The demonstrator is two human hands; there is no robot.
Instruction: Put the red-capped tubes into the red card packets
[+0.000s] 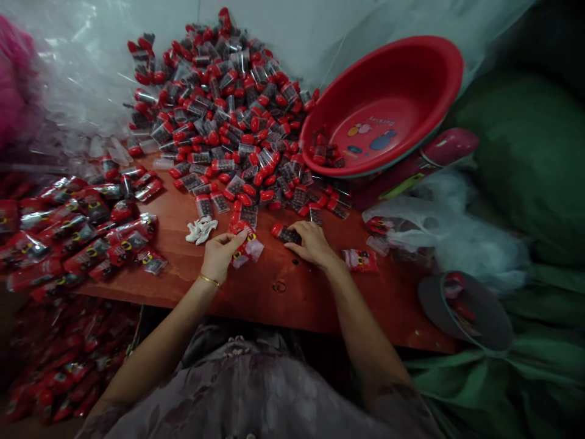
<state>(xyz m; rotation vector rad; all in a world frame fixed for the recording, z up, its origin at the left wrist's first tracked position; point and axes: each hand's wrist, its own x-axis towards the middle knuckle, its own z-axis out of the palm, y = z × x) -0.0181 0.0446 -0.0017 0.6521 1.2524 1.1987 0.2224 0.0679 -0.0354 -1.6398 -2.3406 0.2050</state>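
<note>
My left hand [217, 256], with a bracelet at the wrist, pinches the upper left edge of a small red printed plastic packet [252, 245] just above the table. My right hand [314, 245] curls around a small clear bottle [289, 235] with a red cap and dark contents, lying on its side. A big heap of similar red-capped bottles [228, 122] lies right behind both hands. Left of my left hand is a crumpled white scrap [201, 230]. Another red packet [360, 260] lies flat to the right of my right wrist.
A red basin [411, 91] leans at the back right, with several bottles in it. Filled red packets [91, 231] are piled at left, more below the table edge. A grey bin [489, 317] and clear plastic bags [479, 244] sit at right. The orange-red table [256, 292] ends near my body.
</note>
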